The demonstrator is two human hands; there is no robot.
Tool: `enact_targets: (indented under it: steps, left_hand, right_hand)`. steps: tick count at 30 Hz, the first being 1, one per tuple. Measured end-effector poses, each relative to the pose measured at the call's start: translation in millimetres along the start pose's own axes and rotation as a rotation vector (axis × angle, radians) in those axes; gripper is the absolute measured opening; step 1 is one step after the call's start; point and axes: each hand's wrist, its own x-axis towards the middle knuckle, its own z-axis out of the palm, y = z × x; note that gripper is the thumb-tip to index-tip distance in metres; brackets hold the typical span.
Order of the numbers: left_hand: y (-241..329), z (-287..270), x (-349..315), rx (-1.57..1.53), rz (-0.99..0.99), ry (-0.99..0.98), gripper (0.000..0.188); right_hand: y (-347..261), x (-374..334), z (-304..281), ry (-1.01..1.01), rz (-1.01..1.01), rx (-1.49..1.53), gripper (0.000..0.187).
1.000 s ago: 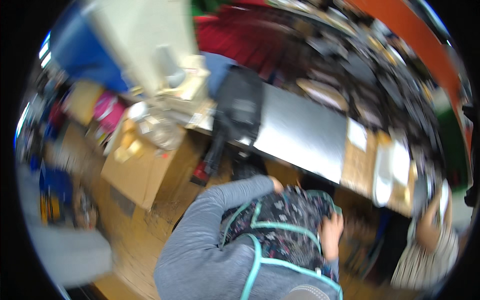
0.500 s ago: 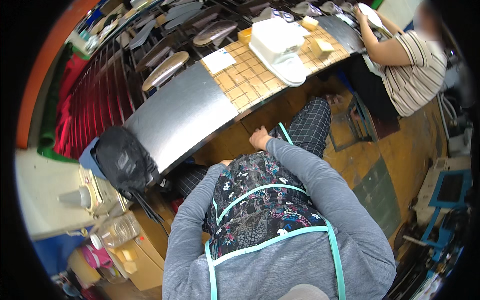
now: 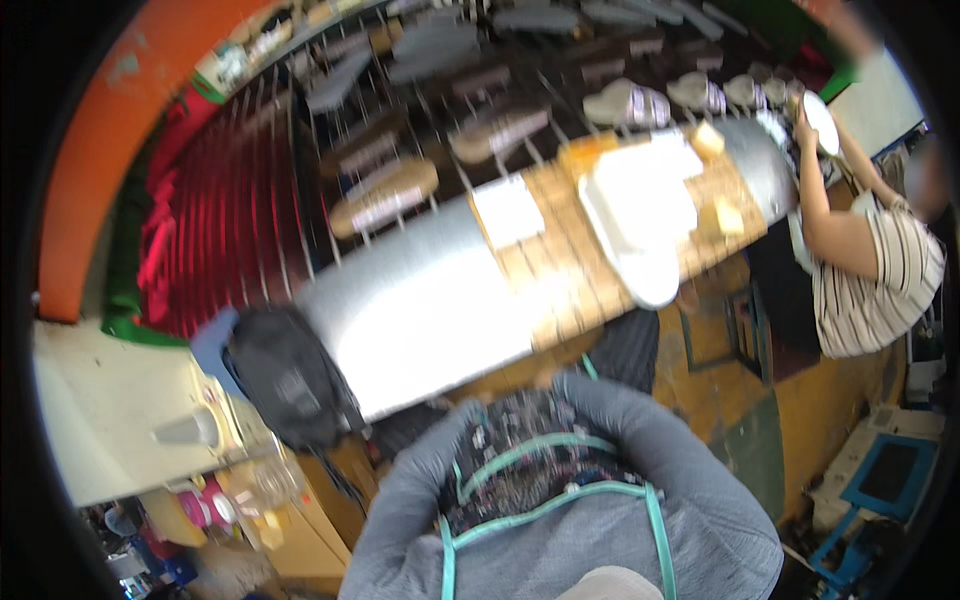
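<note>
Both my forearms, in grey sleeves, reach down in front of the dark floral apron [image 3: 540, 460] with mint-green edging. Only a blurred patch of my right hand [image 3: 547, 379] shows over my lap, just below the bench edge; its fingers are hidden. My left hand is out of sight beyond the apron. Nearest to them is the metal bench top [image 3: 430, 320], glaring with light. On its brown tiled mat [image 3: 545, 280] lie a white paper [image 3: 507, 210] and a white plastic container [image 3: 640, 210], with yellowish foam blocks [image 3: 728, 216] beside it.
Sole-shaped pieces [image 3: 385, 197] and pale sandals [image 3: 626, 104] lie on a slatted conveyor beyond the bench. A black bag [image 3: 285, 375] hangs at its left end. At right, a co-worker in a striped shirt [image 3: 870, 270] holds a white oval piece [image 3: 820, 122]. A clear bottle [image 3: 265, 485] lies lower left.
My view has tilted up, so the bench and conveyor sit lower in the picture. My right hand, earlier plain over my lap, is now mostly hidden. The co-worker still holds the white piece.
</note>
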Motion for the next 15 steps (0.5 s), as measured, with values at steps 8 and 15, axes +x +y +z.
enact_targets:
  steps: [8,15]
  left_hand:
    - [45,-65,18,-0.047,-0.055,0.263,0.051]
    - [42,-100,65,-0.061,-0.108,0.378,0.052]
  right_hand:
    - [-11,-50,-19,0.015,0.178,0.277,0.029]
    - [28,-84,-26,0.059,0.373,0.429,0.029]
